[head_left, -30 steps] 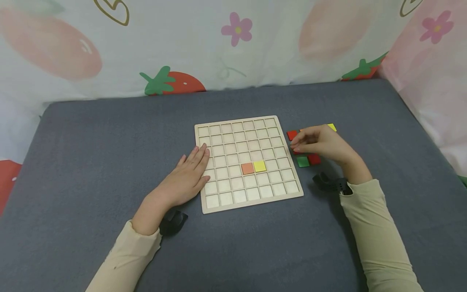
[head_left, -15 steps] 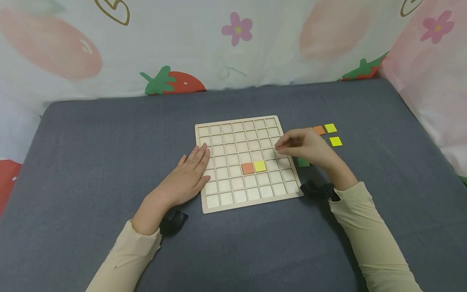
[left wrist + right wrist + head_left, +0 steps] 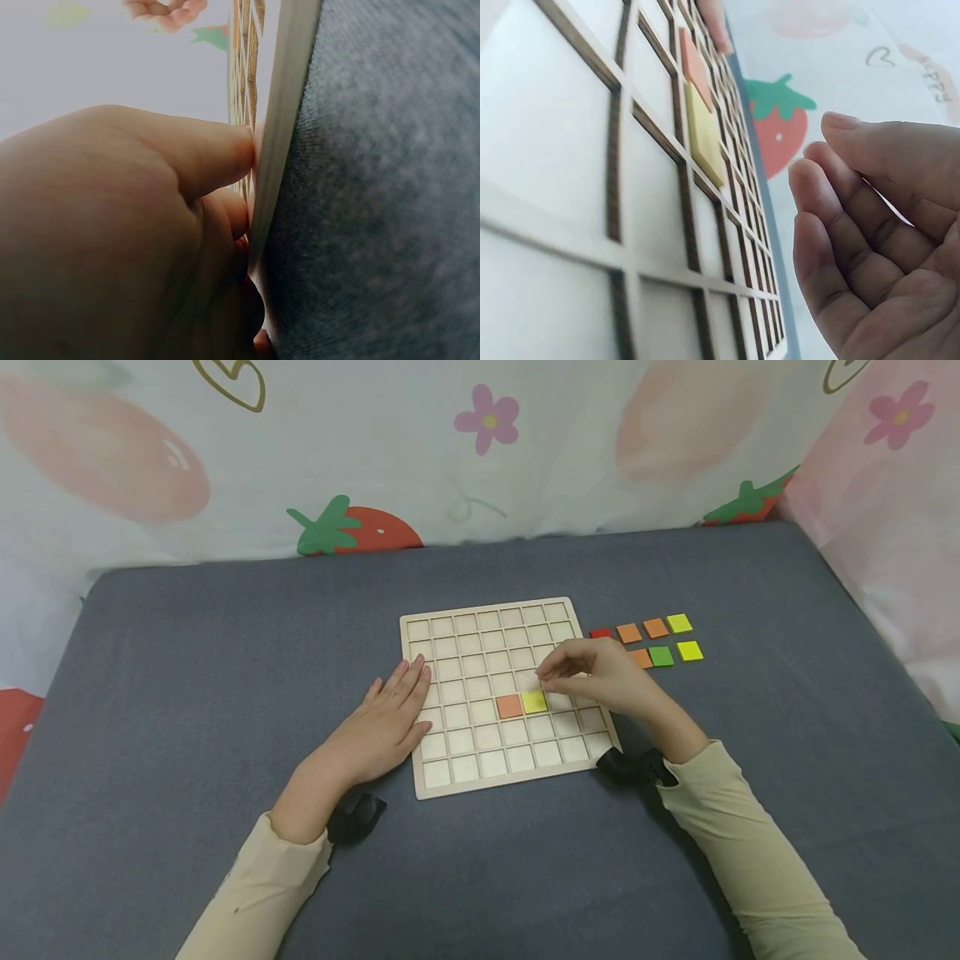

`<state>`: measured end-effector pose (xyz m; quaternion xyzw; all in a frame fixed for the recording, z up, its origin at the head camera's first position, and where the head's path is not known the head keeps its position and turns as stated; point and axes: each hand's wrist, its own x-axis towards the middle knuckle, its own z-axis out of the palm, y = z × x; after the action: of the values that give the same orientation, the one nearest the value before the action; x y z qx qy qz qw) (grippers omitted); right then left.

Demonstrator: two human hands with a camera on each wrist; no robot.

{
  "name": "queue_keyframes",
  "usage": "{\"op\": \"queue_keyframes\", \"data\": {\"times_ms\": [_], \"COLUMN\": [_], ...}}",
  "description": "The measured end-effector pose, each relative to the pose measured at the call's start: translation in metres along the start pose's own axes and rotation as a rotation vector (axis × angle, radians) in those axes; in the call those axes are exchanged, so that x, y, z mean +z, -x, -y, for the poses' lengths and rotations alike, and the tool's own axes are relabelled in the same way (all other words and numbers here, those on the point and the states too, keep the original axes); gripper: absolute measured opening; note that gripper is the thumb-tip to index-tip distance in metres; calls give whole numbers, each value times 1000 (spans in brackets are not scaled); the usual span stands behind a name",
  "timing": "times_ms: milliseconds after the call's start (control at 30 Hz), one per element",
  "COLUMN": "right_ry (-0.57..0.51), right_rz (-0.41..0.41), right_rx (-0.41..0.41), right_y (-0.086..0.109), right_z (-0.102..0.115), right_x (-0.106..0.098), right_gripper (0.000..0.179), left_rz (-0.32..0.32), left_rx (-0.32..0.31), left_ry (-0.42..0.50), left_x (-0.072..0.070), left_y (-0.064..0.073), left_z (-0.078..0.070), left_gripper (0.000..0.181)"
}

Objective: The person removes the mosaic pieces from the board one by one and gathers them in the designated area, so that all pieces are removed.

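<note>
A pale wooden grid board [image 3: 487,789] lies on the grey cloth. In its cells sit an orange tile [image 3: 508,706] and, on its right, a yellow tile [image 3: 534,702]. My left hand [image 3: 386,727] rests on the board's left edge with fingers extended; in the left wrist view its thumb [image 3: 225,154] touches the rim. Over the board's right half hovers my right hand [image 3: 600,677], fingers curled and thumb drawn near the fingertips, just above the yellow tile. No tile shows between those fingertips [image 3: 814,176] in the right wrist view; I cannot tell whether one is hidden there.
Right of the board, loose tiles lie in rows: a red tile [image 3: 600,633], orange tiles [image 3: 628,632], a green tile [image 3: 661,656] and yellow tiles [image 3: 690,651]. My right hand covers part of this group. A printed curtain [image 3: 555,485] hangs behind the table.
My right hand has moved left from the loose tiles to over the board, uncovering several of them. My left hand and the two tiles in the board have stayed put.
</note>
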<state>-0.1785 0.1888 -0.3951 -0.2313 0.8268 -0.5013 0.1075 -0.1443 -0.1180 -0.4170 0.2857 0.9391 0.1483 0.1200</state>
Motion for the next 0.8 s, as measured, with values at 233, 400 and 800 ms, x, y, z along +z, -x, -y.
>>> {"op": "queue_keyframes", "data": {"times_ms": [233, 400, 800], "right_ry": [10, 24, 144], "right_rz": [16, 16, 8], "right_rx": [-22, -49, -54], "right_y": [-1, -3, -5], "right_z": [-2, -3, 1], "right_x": [11, 19, 32], "right_gripper": [16, 18, 24], "left_rz": [3, 3, 0], "left_rx": [4, 3, 1], "left_ry": [7, 7, -2], "left_x": [-1, -1, 1], "left_y": [0, 0, 0], "left_z": [-1, -1, 1], "left_gripper": [64, 65, 65]}}
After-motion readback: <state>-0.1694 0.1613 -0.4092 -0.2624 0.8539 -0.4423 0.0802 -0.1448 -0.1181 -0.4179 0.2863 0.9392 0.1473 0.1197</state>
